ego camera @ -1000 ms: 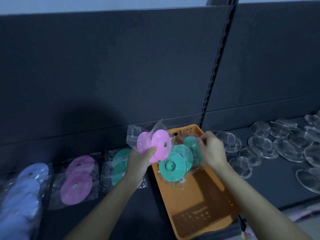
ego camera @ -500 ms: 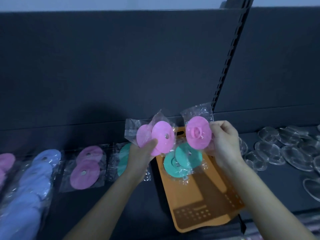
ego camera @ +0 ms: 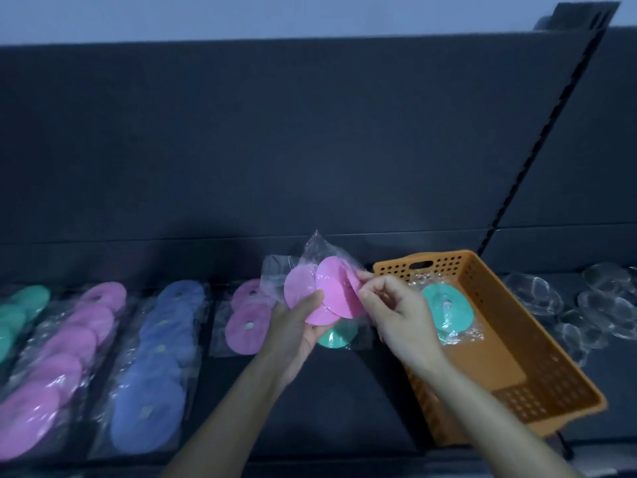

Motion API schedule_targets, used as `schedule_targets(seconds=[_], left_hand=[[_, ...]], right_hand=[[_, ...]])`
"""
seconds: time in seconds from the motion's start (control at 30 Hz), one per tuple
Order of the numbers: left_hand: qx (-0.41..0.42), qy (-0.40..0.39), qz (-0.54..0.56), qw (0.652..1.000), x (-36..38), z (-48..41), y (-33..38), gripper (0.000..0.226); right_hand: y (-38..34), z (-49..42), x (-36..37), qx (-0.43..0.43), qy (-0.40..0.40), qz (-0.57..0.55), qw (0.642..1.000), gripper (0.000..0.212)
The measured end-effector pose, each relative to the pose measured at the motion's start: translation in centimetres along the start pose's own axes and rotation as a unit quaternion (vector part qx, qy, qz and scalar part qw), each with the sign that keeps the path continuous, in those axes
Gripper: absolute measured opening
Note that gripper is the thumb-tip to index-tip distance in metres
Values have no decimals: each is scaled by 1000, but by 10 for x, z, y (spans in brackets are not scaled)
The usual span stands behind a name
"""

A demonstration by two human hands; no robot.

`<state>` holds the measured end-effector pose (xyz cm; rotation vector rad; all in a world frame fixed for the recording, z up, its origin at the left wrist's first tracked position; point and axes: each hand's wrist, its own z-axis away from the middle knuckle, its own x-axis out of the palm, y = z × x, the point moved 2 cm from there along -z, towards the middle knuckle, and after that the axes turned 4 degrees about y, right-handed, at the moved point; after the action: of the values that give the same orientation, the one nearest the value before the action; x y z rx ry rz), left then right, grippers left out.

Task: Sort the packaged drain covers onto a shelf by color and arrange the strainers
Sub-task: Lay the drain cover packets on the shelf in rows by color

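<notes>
Right hand [ego camera: 400,312] now pinching its pink cover [ego camera: 350,291] against the pink stack [ego camera: 305,292], left hand [ego camera: 296,329] gripping stack

From where I stand, nothing here can be read. The pink round drain covers in clear plastic bags [ego camera: 329,294] show no print I can make out. The orange perforated plastic basket [ego camera: 510,305], just to the right of them, bears no legible mark in this dim light.
</notes>
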<state>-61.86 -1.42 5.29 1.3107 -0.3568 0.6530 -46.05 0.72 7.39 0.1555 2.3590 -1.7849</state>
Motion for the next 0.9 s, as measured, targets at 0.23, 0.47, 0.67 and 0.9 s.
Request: schedule_targets(seconds=[0.23, 0.47, 0.67, 0.9], left_hand=[[-47, 44, 12, 998, -63, 16, -4, 27], [-113, 49, -59, 991, -95, 24, -19, 24], [-81, 105, -99, 986, -120, 17, -2, 24], [-58, 167, -370, 912, -143, 15, 9, 20]], right_hand=[[22, 27, 58, 11, -72, 91, 993, 20], [39, 45, 70, -60, -160, 251, 953, 22], [50, 50, 69, -99, -230, 346, 904, 21], [62, 42, 71, -40, -214, 350, 911, 14]])
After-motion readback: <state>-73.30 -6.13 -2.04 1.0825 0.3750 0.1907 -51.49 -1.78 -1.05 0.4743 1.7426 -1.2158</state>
